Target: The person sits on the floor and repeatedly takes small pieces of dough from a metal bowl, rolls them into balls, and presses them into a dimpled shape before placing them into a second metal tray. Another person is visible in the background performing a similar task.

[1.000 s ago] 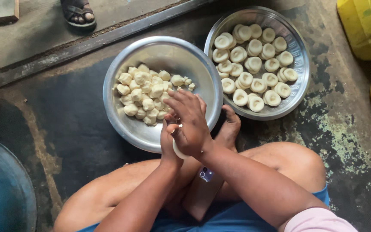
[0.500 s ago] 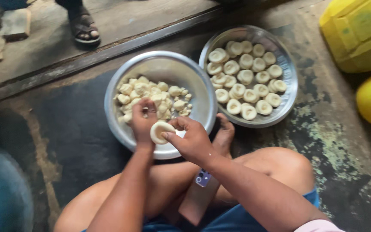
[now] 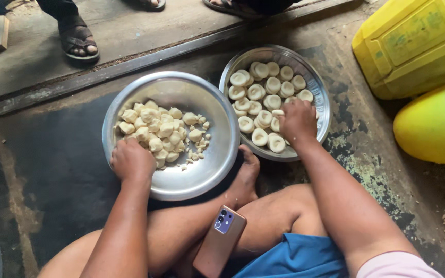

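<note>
Right hand (image 3: 298, 121), fingers curled, should set its shaped dough gently beside the others in the right bowl (image 3: 319, 92); left hand (image 3: 131, 160) closes over raw dough lumps (image 3: 155, 131).

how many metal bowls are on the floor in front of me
2. One bowl sits at center with rough dough lumps, the left hand in it. The other bowl, up and right, holds shaped dough pieces under the right hand.

Pale cream dough lumps (image 3: 155, 134) fill one shiny silver steel bowl (image 3: 217, 121); pale cream shaped dough rounds (image 3: 259, 91) fill another silver steel bowl (image 3: 318, 85). A copper-pink phone (image 3: 219, 241) lies on blue shorts (image 3: 297, 257). Yellow plastic canisters (image 3: 413, 44), perhaps green-tinged, stand at the floor's right edge.
</note>
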